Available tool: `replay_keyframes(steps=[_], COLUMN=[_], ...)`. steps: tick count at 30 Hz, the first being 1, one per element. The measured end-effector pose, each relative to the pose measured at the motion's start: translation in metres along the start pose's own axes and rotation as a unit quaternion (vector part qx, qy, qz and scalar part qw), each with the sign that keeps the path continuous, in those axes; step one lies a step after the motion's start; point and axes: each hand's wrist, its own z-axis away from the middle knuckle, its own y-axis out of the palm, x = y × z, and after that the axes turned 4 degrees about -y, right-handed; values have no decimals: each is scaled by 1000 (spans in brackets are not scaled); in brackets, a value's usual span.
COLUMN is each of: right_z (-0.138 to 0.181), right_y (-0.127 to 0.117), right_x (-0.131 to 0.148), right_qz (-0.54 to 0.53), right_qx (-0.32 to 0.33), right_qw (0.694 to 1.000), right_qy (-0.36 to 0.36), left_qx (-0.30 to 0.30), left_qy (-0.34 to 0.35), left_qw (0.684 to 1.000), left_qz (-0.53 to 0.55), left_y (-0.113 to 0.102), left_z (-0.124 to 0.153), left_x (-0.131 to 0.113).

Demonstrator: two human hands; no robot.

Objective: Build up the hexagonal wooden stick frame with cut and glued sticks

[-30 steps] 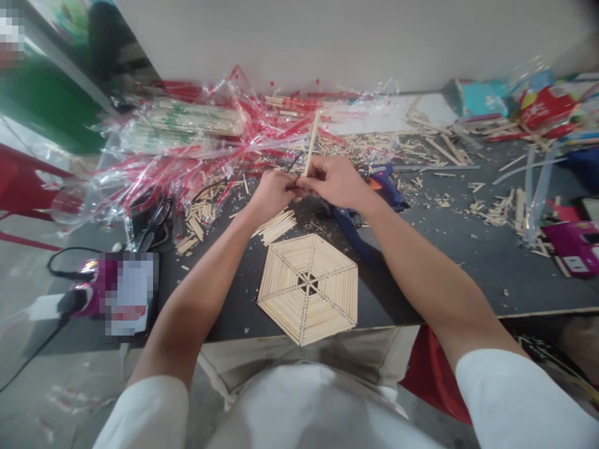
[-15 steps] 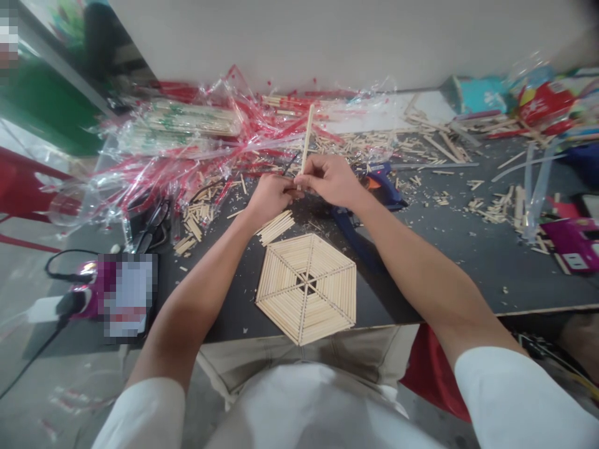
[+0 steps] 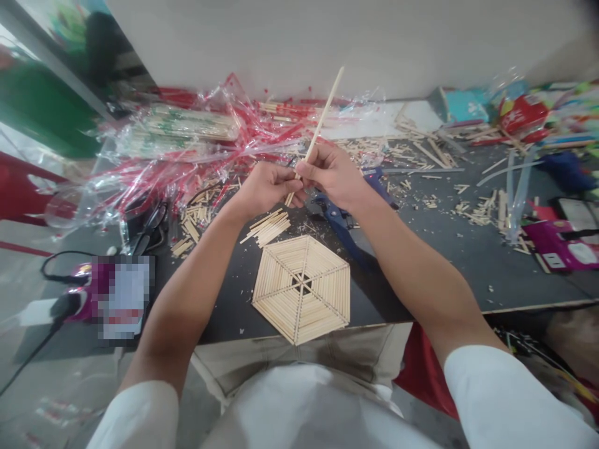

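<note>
A long pale wooden chopstick (image 3: 326, 111) slants up and to the right between my hands. My right hand (image 3: 334, 176) pinches it near the middle between thumb and fingers. Around its lower end the fingers of my left hand (image 3: 266, 188) are closed. Just below my hands lies a small pile of cut sticks (image 3: 269, 228). Closer to me rests a flat hexagonal panel (image 3: 322, 299) built of rows of cut sticks, with ribs meeting at a small open centre. A tool with blue handles (image 3: 339, 224) lies beside my right forearm, partly hidden by it.
Packs of chopsticks in clear and red plastic wrap (image 3: 187, 125) cover the back left of the dark table (image 3: 421, 274). Stick offcuts (image 3: 477, 209) are scattered about. A phone (image 3: 124, 299) with cables lies at left, and a purple packet (image 3: 556, 246) at right.
The chopstick now leans further right, and more of it rises above my right hand. My left hand has shifted slightly left. More of the small stick pile shows.
</note>
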Motion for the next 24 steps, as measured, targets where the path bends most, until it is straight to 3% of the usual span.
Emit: replay_keyframes(steps=[3, 6, 10, 13, 18, 22, 24], right_z=[8, 29, 74, 109, 138, 137, 133], right_y=[-11, -34, -62, -72, -64, -47, -43], right_x=[11, 23, 22, 8, -7, -8, -8], right_qz=[99, 240, 428, 502, 561, 647, 657], right_qx=[2, 10, 102, 187, 201, 188, 173], right_qw=[995, 970, 892, 834, 797, 737, 732], right_qy=[1, 29, 108, 132, 99, 55, 51], left_qx=[6, 8, 21, 28, 40, 55, 58], left_qy=[-28, -49, -77, -96, -117, -120, -120], left_qw=[999, 999, 997, 995, 992, 991, 991], left_qz=[19, 15, -8, -1, 3, 5, 2], left_y=[-1, -6, -13, -18, -24, -29, -30], left_z=[0, -1, -3, -5, -3, 1, 3], left_x=[3, 6, 11, 15, 18, 14, 11])
